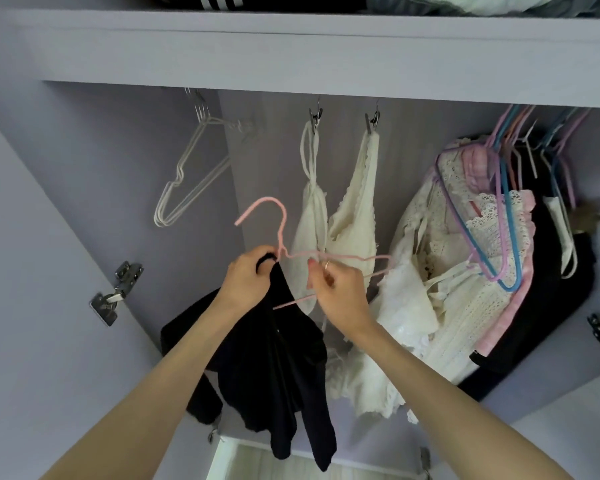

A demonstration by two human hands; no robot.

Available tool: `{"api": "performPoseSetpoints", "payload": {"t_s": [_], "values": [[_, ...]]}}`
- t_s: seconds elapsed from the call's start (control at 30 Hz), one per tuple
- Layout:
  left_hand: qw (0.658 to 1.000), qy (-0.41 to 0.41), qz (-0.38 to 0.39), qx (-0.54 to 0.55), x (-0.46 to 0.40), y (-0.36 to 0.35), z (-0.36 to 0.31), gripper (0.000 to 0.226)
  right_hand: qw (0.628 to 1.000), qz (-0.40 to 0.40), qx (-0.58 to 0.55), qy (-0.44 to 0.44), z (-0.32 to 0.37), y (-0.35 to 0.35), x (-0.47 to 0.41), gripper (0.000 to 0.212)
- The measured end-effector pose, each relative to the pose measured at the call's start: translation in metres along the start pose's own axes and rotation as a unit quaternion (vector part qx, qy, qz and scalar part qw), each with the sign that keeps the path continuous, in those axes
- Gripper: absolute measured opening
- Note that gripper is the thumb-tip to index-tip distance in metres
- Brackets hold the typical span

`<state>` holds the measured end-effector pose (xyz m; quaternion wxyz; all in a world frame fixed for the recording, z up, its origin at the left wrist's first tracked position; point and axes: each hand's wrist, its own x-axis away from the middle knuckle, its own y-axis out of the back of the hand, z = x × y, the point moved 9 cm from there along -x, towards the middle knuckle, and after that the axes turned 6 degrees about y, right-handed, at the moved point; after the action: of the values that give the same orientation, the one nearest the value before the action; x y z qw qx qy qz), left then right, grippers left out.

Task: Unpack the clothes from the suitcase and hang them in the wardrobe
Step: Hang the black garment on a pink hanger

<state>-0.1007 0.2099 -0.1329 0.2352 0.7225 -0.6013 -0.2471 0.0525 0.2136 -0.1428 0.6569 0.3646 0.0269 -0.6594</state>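
I look up into a lilac wardrobe [84,168]. My left hand [246,278] grips a black garment [274,368] at its top edge, right by the neck of a pink hanger [281,223]. The garment hangs down below my hands, sleeves dangling. My right hand [340,292] pinches the pink hanger's wire near its middle. The hanger's hook points up and left, free of the rail. The suitcase is out of view.
Several empty white hangers [187,174] hang at the left. Two cream tops [343,216] hang from clips in the middle. At the right hang white lace, pink and black clothes [465,271] on coloured hangers. A shelf [291,46] above carries folded clothes. Door hinges [118,292] flank the opening.
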Motion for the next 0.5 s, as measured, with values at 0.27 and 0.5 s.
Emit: {"api": "performPoseSetpoints", "payload": {"t_s": [0.27, 0.5], "values": [[0.985, 0.05, -0.009, 0.166, 0.004, 0.04, -0.013, 0.028, 0.922, 0.368, 0.028, -0.114, -0.031, -0.098, 0.054, 0.038], [0.974, 0.046, -0.087, 0.204, 0.01, 0.086, -0.017, 0.046, 0.846, 0.511, 0.084, -0.123, -0.031, -0.16, 0.063, 0.033]]}}
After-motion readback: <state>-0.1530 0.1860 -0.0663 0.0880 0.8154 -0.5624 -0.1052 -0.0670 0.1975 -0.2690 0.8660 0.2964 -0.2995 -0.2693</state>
